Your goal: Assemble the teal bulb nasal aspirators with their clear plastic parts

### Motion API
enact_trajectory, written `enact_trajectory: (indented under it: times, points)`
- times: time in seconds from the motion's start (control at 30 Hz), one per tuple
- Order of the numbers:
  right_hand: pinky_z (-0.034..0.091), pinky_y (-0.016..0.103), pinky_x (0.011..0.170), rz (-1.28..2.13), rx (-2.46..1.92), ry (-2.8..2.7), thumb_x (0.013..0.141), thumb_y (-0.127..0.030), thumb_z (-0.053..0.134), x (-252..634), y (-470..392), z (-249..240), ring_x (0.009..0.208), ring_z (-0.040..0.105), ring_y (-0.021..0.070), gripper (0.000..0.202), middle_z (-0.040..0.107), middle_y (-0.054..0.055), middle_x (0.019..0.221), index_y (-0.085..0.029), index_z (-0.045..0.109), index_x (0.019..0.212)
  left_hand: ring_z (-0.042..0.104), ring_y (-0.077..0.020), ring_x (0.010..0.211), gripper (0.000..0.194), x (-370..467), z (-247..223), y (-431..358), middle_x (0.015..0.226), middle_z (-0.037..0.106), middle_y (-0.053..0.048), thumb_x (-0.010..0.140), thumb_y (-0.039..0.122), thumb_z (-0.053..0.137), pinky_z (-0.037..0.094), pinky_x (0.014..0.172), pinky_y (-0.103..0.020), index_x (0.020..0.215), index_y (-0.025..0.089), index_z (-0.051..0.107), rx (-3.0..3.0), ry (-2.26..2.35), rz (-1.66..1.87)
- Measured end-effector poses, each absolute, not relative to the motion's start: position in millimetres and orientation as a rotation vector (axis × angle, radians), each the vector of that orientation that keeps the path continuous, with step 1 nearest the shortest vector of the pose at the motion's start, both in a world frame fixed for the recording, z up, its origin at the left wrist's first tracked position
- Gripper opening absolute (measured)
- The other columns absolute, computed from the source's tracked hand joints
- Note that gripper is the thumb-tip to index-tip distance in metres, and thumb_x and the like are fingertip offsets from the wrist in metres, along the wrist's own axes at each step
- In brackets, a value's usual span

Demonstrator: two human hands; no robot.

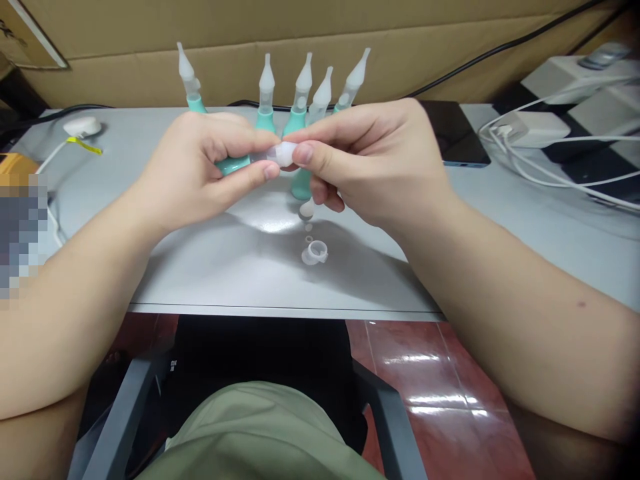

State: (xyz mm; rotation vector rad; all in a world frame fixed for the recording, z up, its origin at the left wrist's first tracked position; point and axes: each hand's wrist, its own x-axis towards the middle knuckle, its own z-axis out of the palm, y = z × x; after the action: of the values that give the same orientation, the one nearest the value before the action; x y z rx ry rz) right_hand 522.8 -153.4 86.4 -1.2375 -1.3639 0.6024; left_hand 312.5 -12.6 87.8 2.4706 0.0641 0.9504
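Note:
My left hand (pixel 200 163) is closed around a nasal aspirator (pixel 235 165) with a teal bulb and a clear tube, held nearly level above the table. From the other side my right hand (pixel 375 157) pinches its white soft tip (pixel 286 155) between thumb and forefinger. Tip and tube meet; whether they are fully joined I cannot tell. Several upright nasal aspirators (pixel 267 93) stand behind my hands, some partly covered by them. Below lie a loose white tip (pixel 307 209), a small ring (pixel 309 239) and a clear cup-like part (pixel 317 252).
The grey table (pixel 200 280) ends in a straight front edge. A dark phone (pixel 455 133) lies at right, near a white adapter (pixel 535 128) with tangled cables. At left are a white round plug (pixel 81 127) and a yellow tie (pixel 86 145). A tan padded wall (pixel 320 27) stands behind.

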Motion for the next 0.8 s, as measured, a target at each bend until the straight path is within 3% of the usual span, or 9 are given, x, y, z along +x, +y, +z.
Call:
enact_trajectory:
  times: [0.17,0.3,0.47,0.67,0.8]
  points:
    - [0.046,0.031,0.046,0.691,-1.226,-1.327,0.102,-0.020,0.092,522.2,-152.3,88.1,0.056,0.062,0.0135,0.008,0.082,0.003,0.083,-0.022,0.094,0.094,0.060,-0.0150,0.082,0.029,309.6,86.2,-7.4,0.089,0.079,0.000,0.118,0.047,0.080,0.044,0.076,-0.035,0.118,0.022,0.095,2.484,0.076,0.891]
    - [0.042,0.026,0.043,0.753,-1.192,-1.243,0.102,-0.018,0.093,520.5,-150.9,87.7,0.053,0.060,0.0107,0.010,0.080,0.002,0.080,-0.021,0.095,0.093,0.064,-0.0166,0.079,0.027,309.6,84.7,0.9,0.091,0.081,0.000,0.116,0.045,0.080,0.048,0.073,-0.033,0.122,0.024,0.097,2.552,0.016,0.912]
    - [0.035,0.023,0.038,0.845,-1.098,-1.189,0.096,-0.016,0.098,520.2,-150.1,86.6,0.051,0.059,0.0080,0.006,0.083,0.003,0.084,-0.021,0.097,0.091,0.064,-0.0172,0.075,0.020,310.7,84.5,4.0,0.088,0.082,-0.001,0.108,0.036,0.082,0.050,0.069,-0.031,0.113,0.025,0.098,2.539,-0.016,0.933]
    - [0.029,0.027,0.037,0.876,-1.090,-1.147,0.102,-0.013,0.092,516.2,-150.7,87.8,0.049,0.056,0.0087,0.014,0.083,0.003,0.083,-0.021,0.095,0.090,0.078,-0.0179,0.086,0.028,304.4,91.3,7.7,0.101,0.088,-0.001,0.107,0.041,0.083,0.061,0.079,-0.030,0.123,0.024,0.098,2.506,0.020,0.840]
    - [0.028,0.034,0.040,0.788,-1.051,-1.116,0.104,-0.020,0.096,512.1,-153.0,90.2,0.050,0.049,0.0089,0.011,0.084,0.003,0.089,-0.023,0.096,0.092,0.073,-0.0137,0.076,0.021,304.6,90.6,15.3,0.091,0.084,0.001,0.102,0.036,0.088,0.053,0.072,-0.029,0.114,0.023,0.099,2.389,0.020,1.009]
